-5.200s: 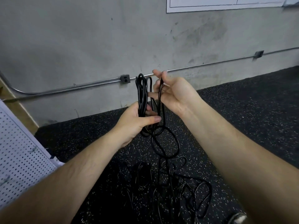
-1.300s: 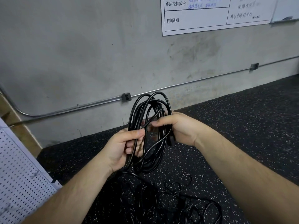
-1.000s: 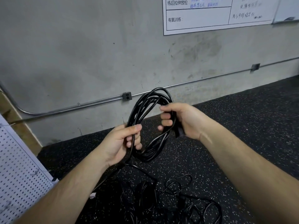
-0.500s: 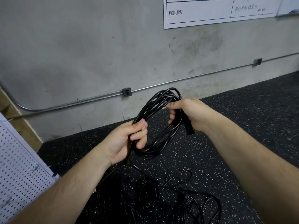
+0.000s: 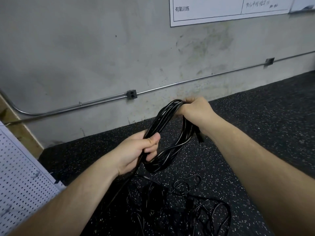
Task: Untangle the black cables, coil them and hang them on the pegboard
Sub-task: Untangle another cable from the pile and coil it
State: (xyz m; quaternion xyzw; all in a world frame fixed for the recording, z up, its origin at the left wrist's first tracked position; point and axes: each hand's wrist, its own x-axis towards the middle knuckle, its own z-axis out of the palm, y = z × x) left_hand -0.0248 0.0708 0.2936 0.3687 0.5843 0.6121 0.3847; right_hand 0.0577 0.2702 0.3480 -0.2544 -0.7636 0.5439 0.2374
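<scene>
1. Looking down past our forearms, we see the tangle (image 5: 179, 210) of black cables on the speckled floor (image 5: 255, 150), nearest to us. It lies loose there because, as we judge it, those cables are not yet sorted.

2. Just left of it leans the pegboard (image 5: 20, 176), its white holed face turned up toward us. We judge it is kept close so that each finished coil has only a short way to go.

3. Above the tangle, our left hand (image 5: 136, 152) is closed round one side of the coil (image 5: 168, 133), thumb over the strands and fingers curled under. This firm fist keeps the loops bunched so they cannot spring apart. A single strand runs down from under this hand toward the tangle, so we think some length is not yet wound in.

4. Farther out, our right hand (image 5: 194, 111) is closed tight over the top of the coil. With the two hands well apart, the loops are drawn into a long oval, which seems meant to even them out.

5. A plug (image 5: 200, 137) hangs just below our right wrist, so that end seems to be free.

6. Beyond stands the grey wall (image 5: 85, 57), with a conduit (image 5: 187, 82) and outlet box (image 5: 131, 94) low on it and a chart (image 5: 221, 9) above.
</scene>
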